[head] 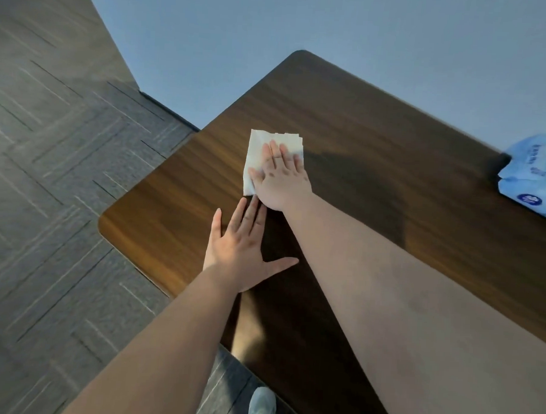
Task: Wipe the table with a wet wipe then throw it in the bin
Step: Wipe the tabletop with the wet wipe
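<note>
Taking the wooden table (377, 142) as the landmark: grey patterned carpet (48, 165) lies off its left edge. The left hand (241, 252) rests flat near that rounded corner, fingers together, thumb splayed. Just beyond, the right hand (280, 179) presses the white wet wipe (262, 147) flat, fingers slightly spread. Bare tabletop stretches right to a blue wipes pack (535, 177); its print is unreadable.

Both my arms are bare, with no sleeves showing. My right hand (281, 176) has a thin ring on one finger, I think. My left hand (243, 252) wears nothing. My shoe (262, 406) looks pale grey.
</note>
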Demonstrator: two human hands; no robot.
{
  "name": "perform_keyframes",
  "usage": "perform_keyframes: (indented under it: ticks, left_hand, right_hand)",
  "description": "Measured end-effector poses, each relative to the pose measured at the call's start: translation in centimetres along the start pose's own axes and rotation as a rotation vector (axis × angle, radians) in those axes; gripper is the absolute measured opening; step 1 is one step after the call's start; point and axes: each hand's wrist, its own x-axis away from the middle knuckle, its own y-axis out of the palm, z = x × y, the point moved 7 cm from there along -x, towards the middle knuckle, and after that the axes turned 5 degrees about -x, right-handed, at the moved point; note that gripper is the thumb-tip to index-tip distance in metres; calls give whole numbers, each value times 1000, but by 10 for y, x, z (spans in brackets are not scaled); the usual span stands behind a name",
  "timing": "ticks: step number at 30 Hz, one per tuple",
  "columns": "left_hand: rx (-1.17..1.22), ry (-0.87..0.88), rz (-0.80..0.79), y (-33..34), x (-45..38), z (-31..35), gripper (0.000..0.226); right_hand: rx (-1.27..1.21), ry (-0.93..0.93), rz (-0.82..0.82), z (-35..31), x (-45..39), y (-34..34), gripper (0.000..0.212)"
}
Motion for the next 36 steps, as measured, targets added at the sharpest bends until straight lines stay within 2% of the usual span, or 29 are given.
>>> perform_keyframes:
  ticks: [3, 6, 12, 15, 19, 23, 30, 36]
  left_hand:
    - [4, 11, 7, 0, 0, -1, 120]
    - [6, 7, -7, 4, -2, -2, 115]
    - [-41, 14, -6, 9, 1, -2, 108]
    - [-69, 36, -14, 7, 2, 1, 102]
    - [-112, 180, 45, -5, 11, 26, 82]
    - [-130, 280, 43, -6, 26, 83, 79]
    - [-258, 482, 11, 3, 44, 231, 79]
    - [-269, 629, -13, 17, 76, 355, 79]
  right_hand:
    - [22, -24, 7, -9, -11, -1, 64]
    - [19, -47, 1, -9, -10, 0, 64]
    - [-35, 11, 31, 17, 30, 7, 65]
    - [-22, 79, 20, 52, 65, 6, 66]
    - [-16, 213, 54, 121, 119, 3, 66]
    - [-25, 365, 86, 196, 183, 3, 66]
    - [-87, 608, 127, 322, 324, 3, 65]
    - [-157, 814, 186, 420, 451, 12, 66]
